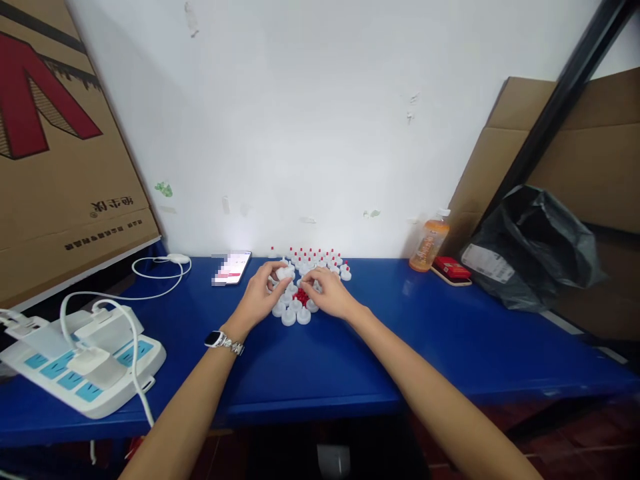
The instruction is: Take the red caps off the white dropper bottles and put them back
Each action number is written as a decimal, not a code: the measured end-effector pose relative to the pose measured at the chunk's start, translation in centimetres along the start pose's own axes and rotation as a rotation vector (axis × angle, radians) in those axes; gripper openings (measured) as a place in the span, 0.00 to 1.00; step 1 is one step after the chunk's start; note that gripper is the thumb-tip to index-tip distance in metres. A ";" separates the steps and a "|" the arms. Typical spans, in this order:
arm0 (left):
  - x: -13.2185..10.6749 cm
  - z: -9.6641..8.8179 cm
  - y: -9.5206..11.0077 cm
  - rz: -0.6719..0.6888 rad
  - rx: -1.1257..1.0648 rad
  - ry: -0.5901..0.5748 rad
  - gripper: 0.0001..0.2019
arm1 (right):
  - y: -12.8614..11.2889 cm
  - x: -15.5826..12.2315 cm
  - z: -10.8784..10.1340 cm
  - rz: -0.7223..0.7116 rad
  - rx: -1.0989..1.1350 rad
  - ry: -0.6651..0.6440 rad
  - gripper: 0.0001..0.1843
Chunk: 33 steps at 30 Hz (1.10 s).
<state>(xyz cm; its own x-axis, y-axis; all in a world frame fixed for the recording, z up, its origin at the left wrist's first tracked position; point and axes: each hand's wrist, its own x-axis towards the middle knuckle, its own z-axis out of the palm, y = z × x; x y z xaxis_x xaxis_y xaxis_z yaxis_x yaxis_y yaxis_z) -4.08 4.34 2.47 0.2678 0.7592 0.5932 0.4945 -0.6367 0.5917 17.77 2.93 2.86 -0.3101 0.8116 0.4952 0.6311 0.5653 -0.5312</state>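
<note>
One white cap (285, 273) is in the left hand (259, 293); inverted characters (116, 203) mark cardboard (113, 167).

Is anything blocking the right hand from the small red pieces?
Nothing visible does: the right hand is right beside the red pieces. White caps crowd their near side, and the left hand, to the left, holds another white cap.

The left wrist (239, 326) is carrying a watch (215, 339). Its dark face (212, 339) is showing a rounded rectangular shape, and a pale, silvery case is framing it. A shiny metal strap (234, 346) of chunky links is encircling the wrist. Left forearm (193, 400), right forearm (430, 393), left hand (256, 293) and right hand (331, 293) are showing bare.
</note>
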 end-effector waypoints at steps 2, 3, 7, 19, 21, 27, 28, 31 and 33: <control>-0.1 0.3 -0.1 0.019 0.011 -0.038 0.20 | -0.4 -0.2 0.5 0.004 -0.021 0.020 0.11; -0.1 0.4 -0.2 0.022 0.023 -0.055 0.20 | -0.6 -0.2 0.6 0.018 0.009 0.046 0.13; -0.3 0.5 0.1 0.051 0.068 -0.103 0.20 | -1.4 0.1 0.7 0.077 0.269 0.106 0.16; 0.2 -0.6 0.2 -0.012 0.113 0.056 0.13 | 0.1 6.8 -0.2 0.116 -0.092 0.012 0.06; 0.3 -0.8 0.1 -0.011 0.130 0.073 0.11 | 0.5 8.4 0.2 0.139 -0.271 -0.132 0.07; 0.2 -0.6 0.7 -0.022 0.123 0.086 0.09 | 0.2 10.7 2.9 0.174 -0.500 -0.341 0.10; 0.2 -0.6 0.7 -0.023 0.123 0.081 0.09 | 0.2 10.9 3.3 0.177 -0.490 -0.354 0.10; 0.2 -0.6 0.5 -0.021 0.135 0.070 0.09 | 0.6 11.2 3.9 0.178 -0.454 -0.362 0.11; 0.2 -0.7 0.1 -0.028 0.158 0.056 0.09 | 1.0 11.1 4.1 0.183 -0.438 -0.349 0.11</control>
<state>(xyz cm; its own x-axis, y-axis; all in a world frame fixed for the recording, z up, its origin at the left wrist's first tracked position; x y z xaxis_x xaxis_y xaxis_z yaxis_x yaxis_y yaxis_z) -4.55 4.32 3.06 0.2078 0.7650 0.6096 0.6260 -0.5829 0.5181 12.06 13.11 5.03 -0.3376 0.9326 0.1271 0.9081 0.3583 -0.2169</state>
